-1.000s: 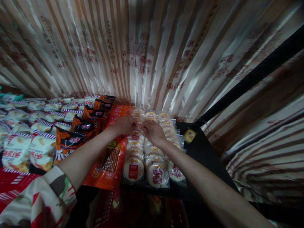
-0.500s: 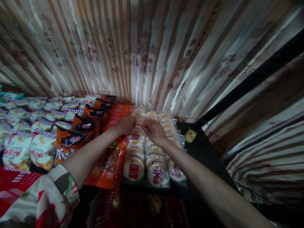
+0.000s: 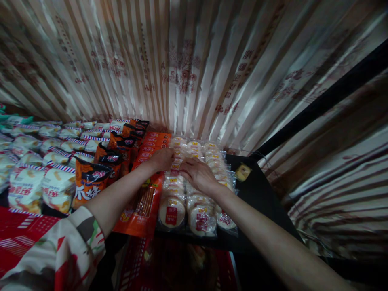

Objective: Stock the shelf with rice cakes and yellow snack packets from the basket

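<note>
Clear packets of round white rice crackers (image 3: 171,213) stand in rows on a black shelf. My left hand (image 3: 163,159) is at the left row, fingers closed at the left edge of a rice cracker packet (image 3: 176,166) with a red label. From the right, my right hand (image 3: 198,174) rests over the middle row (image 3: 202,220), its bent fingers closed against the same packet's right side. Both sets of fingertips are partly hidden and dim.
A long orange snack bag (image 3: 140,206) lies left of the crackers. Further left stand orange-black bags (image 3: 91,182) and rows of white bags (image 3: 57,188). A small yellowish packet (image 3: 243,172) lies right on the black shelf (image 3: 263,202). Below are red baskets (image 3: 133,262); a striped curtain (image 3: 182,60) hangs behind.
My right hand has come slightly lower and nearer, its fingers lying flatter over the packets. My left hand stays at nearly the same spot. The view has shifted slightly.
</note>
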The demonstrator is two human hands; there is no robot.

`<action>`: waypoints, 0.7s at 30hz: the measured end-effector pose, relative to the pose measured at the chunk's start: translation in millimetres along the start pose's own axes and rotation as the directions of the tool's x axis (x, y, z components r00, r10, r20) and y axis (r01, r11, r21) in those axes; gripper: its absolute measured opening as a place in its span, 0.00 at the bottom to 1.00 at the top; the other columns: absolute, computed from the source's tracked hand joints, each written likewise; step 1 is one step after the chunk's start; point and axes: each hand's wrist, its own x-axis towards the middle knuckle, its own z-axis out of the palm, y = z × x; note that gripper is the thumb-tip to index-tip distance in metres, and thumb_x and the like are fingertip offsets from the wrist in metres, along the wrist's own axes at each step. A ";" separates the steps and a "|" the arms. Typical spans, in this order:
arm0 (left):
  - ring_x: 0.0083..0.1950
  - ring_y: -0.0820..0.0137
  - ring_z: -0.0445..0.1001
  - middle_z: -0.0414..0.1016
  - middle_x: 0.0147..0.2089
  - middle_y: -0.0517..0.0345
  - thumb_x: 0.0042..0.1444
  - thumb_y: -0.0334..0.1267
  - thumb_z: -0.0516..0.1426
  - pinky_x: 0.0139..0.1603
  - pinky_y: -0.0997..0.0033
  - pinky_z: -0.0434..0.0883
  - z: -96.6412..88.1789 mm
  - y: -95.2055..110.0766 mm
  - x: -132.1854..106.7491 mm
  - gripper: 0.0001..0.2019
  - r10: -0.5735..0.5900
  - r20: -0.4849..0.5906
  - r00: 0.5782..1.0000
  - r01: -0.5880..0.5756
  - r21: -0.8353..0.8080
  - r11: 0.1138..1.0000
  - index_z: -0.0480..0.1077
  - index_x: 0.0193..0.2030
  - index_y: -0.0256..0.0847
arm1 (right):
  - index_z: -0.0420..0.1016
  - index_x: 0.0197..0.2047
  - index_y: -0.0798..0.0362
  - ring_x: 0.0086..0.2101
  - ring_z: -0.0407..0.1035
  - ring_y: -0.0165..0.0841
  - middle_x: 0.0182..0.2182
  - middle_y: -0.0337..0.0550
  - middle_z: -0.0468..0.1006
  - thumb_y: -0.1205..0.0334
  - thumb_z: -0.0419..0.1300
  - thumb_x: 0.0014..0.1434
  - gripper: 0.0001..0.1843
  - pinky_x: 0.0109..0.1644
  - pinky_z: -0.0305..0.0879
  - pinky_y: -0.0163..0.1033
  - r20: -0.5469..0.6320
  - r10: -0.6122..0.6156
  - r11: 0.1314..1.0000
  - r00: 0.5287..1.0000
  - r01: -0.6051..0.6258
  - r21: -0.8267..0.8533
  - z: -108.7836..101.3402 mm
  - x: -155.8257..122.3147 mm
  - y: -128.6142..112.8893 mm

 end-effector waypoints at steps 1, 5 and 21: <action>0.40 0.65 0.75 0.77 0.39 0.48 0.53 0.33 0.51 0.36 0.72 0.68 0.0 0.1 0.0 0.09 -0.002 0.000 1.000 0.002 -0.008 1.000 0.70 0.39 0.35 | 0.75 0.37 0.53 0.40 0.65 0.35 0.36 0.46 0.74 0.58 0.54 0.60 0.11 0.45 0.58 0.39 0.016 0.006 1.000 1.000 -0.006 -0.005 -0.7 0.7 -0.2; 0.40 0.66 0.75 0.76 0.38 0.48 0.53 0.32 0.51 0.36 0.72 0.68 -0.3 0.3 -0.5 0.09 -0.002 -0.002 1.000 0.002 -0.032 0.999 0.70 0.38 0.35 | 0.74 0.33 0.54 0.39 0.65 0.34 0.34 0.44 0.73 0.62 0.57 0.58 0.07 0.46 0.58 0.37 0.052 -0.004 1.000 0.999 0.004 0.004 -0.9 4.5 1.4; 0.43 0.67 0.73 0.72 0.46 0.47 0.56 0.36 0.51 0.40 0.73 0.67 -12.0 5.0 -13.9 0.11 -0.169 -0.119 0.978 0.161 -0.067 0.985 0.69 0.42 0.35 | 0.73 0.38 0.56 0.43 0.63 0.38 0.39 0.48 0.72 0.60 0.51 0.61 0.11 0.50 0.58 0.40 -0.027 0.082 0.991 0.996 -0.085 -0.105 5.0 0.6 -7.6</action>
